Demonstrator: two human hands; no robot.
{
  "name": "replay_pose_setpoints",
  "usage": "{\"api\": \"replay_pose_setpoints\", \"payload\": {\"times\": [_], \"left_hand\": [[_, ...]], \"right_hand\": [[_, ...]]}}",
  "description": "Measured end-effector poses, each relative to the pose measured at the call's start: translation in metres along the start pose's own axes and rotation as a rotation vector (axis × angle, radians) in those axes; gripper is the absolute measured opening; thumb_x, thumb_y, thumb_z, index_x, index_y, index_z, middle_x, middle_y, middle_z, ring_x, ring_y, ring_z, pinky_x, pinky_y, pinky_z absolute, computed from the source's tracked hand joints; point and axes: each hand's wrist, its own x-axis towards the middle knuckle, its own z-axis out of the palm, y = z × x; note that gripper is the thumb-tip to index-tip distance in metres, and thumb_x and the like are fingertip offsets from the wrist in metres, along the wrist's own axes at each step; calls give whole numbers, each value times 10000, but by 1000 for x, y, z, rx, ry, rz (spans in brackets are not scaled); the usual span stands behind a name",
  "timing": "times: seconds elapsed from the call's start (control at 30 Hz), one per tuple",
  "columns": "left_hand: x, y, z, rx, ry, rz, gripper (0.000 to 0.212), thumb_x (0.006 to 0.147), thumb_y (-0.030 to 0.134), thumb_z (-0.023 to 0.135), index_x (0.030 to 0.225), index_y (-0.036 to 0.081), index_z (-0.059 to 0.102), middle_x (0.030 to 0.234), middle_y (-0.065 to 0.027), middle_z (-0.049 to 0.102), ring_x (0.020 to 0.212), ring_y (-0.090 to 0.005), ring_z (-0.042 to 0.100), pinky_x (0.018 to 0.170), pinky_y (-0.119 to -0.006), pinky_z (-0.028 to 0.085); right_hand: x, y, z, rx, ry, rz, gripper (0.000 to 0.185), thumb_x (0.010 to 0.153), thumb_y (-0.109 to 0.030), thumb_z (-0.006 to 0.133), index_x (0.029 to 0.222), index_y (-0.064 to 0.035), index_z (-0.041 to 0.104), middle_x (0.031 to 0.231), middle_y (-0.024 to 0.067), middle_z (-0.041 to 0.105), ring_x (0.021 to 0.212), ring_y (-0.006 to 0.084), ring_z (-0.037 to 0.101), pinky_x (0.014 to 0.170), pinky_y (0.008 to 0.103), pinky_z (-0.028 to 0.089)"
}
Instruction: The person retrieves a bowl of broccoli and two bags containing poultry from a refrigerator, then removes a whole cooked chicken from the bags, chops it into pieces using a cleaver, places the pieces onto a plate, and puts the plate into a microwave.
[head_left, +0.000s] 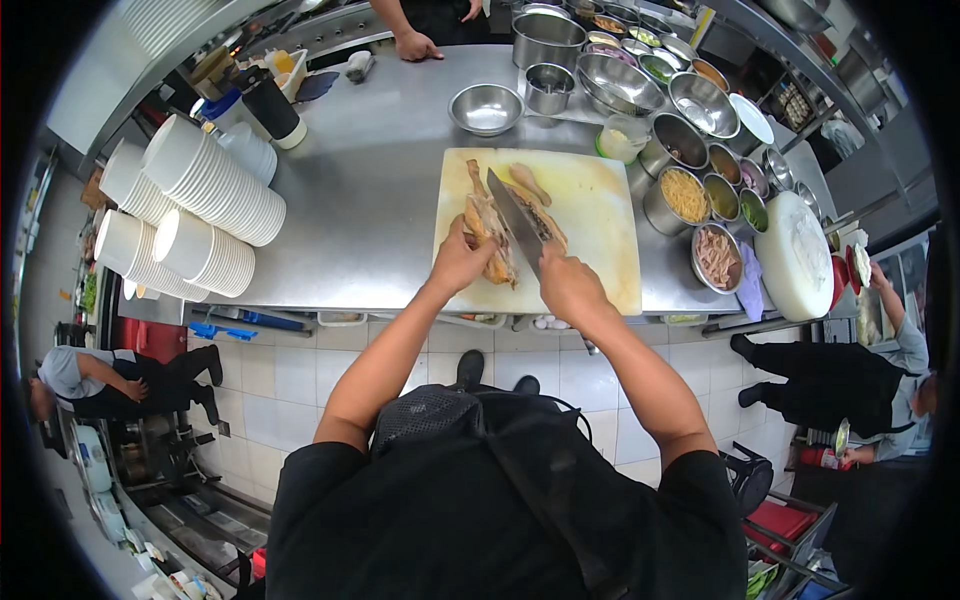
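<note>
My left hand (463, 259) grips a piece of cooked poultry (495, 259) with its leg bone pointing away from me. It lies on a yellowed white cutting board (600, 262). In my right hand (571, 285) is a large kitchen knife (517, 221), its blade slanting up and left. The blade lies between the held piece and a second poultry piece (551, 225), which my right hand partly hides. Beyond that piece rests a pale drumstick-shaped piece (529, 184). Whether the edge touches meat or board I cannot tell.
A steel bowl (486, 109) stands behind the board on the steel counter (360, 195). Stacked white tubs (214, 180) are at left. At right are shredded yellow food (683, 195), meat strips (717, 259) and a thick white round block (796, 255). Other people stand opposite and at both sides.
</note>
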Motion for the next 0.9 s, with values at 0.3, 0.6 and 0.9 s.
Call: {"api": "replay_pose_setpoints", "payload": {"times": [0.3, 0.6, 0.9], "left_hand": [[3, -20, -10, -139, 5, -81, 558, 857, 179, 600, 1316, -43, 375, 961, -142, 618, 798, -184, 636, 635, -293, 540], [8, -20, -13, -176, -24, -78, 367, 807, 114, 605, 1126, -58, 545, 906, -121, 654, 758, -170, 647, 643, -296, 534], [0, -47, -37, -524, -59, -19, 283, 837, 8, 526, 1111, -53, 554, 1008, -105, 659, 839, -153, 653, 747, -284, 531]], "right_hand": [[-4, -5, 8, -85, -114, 56, 249, 821, -22, 449, 1048, 79, 451, 890, 317, 636, 846, 444, 643, 762, 497, 509], [-44, 10, -20, 39, -81, 153, 255, 947, -212, 416, 1035, 24, 453, 870, 321, 625, 823, 479, 610, 726, 520, 474], [-50, 72, -42, 278, 292, 155, 276, 906, -165, 481, 1146, -30, 512, 934, 293, 625, 895, 472, 589, 782, 511, 454]]}}
